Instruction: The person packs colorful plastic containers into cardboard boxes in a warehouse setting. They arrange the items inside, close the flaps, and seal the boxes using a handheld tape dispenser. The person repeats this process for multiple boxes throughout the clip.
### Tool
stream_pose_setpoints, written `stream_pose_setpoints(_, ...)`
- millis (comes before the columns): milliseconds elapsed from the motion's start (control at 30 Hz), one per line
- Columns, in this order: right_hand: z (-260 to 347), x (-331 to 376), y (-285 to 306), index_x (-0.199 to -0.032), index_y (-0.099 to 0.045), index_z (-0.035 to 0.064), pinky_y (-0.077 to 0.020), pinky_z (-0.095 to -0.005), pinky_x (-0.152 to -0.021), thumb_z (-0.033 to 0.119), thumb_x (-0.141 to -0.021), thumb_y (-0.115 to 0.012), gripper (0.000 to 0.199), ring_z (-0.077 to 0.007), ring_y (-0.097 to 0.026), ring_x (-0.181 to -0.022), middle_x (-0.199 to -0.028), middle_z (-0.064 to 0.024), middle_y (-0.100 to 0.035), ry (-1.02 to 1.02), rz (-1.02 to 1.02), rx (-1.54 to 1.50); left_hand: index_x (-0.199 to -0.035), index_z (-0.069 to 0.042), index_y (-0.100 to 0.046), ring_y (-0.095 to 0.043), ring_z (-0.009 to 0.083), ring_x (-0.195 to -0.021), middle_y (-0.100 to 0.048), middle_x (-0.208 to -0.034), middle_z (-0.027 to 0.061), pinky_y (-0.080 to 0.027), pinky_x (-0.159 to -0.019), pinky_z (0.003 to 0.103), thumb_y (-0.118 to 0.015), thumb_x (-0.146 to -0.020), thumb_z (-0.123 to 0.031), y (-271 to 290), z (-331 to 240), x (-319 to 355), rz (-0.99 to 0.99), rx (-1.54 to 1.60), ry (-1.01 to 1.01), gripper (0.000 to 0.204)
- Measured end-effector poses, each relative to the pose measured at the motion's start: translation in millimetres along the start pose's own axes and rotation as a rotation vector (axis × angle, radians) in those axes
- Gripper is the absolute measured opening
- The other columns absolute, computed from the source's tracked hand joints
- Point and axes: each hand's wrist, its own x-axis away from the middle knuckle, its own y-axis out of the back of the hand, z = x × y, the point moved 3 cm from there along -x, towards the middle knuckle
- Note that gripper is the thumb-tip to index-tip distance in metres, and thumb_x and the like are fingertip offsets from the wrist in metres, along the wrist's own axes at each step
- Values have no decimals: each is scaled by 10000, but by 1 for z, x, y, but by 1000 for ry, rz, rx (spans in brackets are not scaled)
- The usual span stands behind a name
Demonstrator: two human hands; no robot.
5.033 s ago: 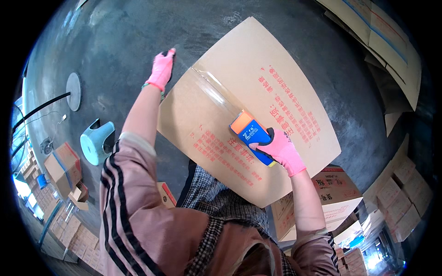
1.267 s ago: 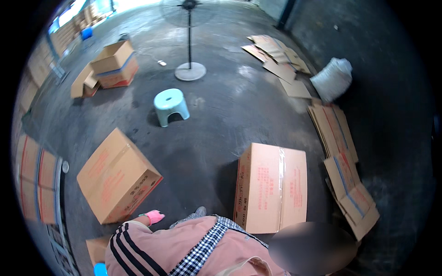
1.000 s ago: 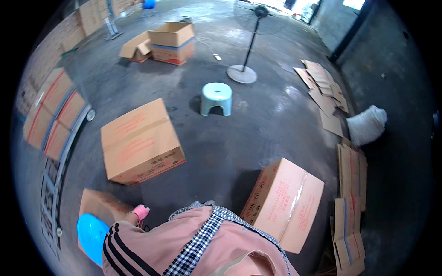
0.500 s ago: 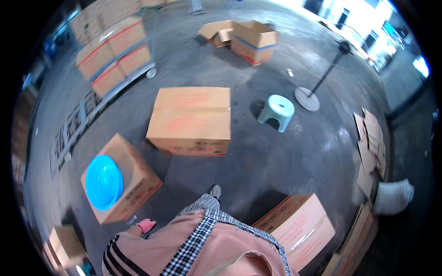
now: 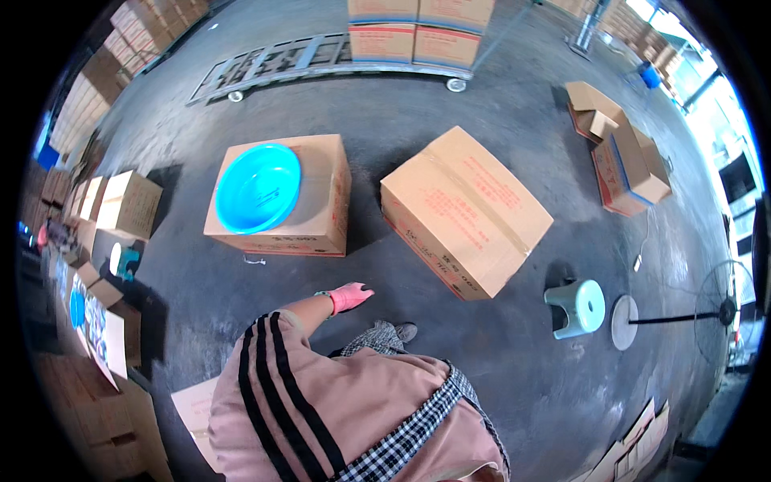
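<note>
My left hand (image 5: 351, 297), in a pink glove, hangs over the floor with nothing in it. Its fingers look loosely stretched out, though blur softens them. Beyond it, a bright blue basin (image 5: 259, 189) rests on a closed cardboard box (image 5: 325, 193); small markings or thin items show inside the basin. To the right lies another closed cardboard box (image 5: 474, 209) with a taped seam and red print, standing at an angle. The hand touches neither box. Of my right hand nothing shows.
A low metal cart (image 5: 321, 71) loaded with cartons (image 5: 381, 40) stands at the back. On the right are a pale green stool (image 5: 580, 309), a stand fan (image 5: 675, 318) and open boxes (image 5: 634, 173). More boxes (image 5: 128, 205) line the left. Flattened cardboard (image 5: 626, 454) lies lower right.
My view has swung left, so boxes, stool and fan now lie further right. My left arm has come further into view, the gloved hand reaching out past my body.
</note>
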Motion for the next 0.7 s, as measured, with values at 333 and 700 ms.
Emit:
stream_pose_setpoints(333, 33, -32, -12, -953, -554, -14, -430, -290, -690, 344, -623, -717, 513, -156, -537, -750, -859, -77, -579, 147, 149, 148, -1076, 30, -492, -463, 345, -1033, -493, -1090, 232, -355, -877, 383, -360, -792, -458, -65, 90, 155, -117, -104, 266, 580)
stream_pose_setpoints(700, 115, -55, -47, -976, -547, -13, -429, -291, -711, 351, -620, -718, 537, -163, -541, -779, -883, -82, -580, 201, 137, 255, -725, -72, -500, -479, 237, -480, -505, -601, 84, -384, -439, 362, -449, -795, -430, -144, 341, 135, -573, 1698, 502, 368)
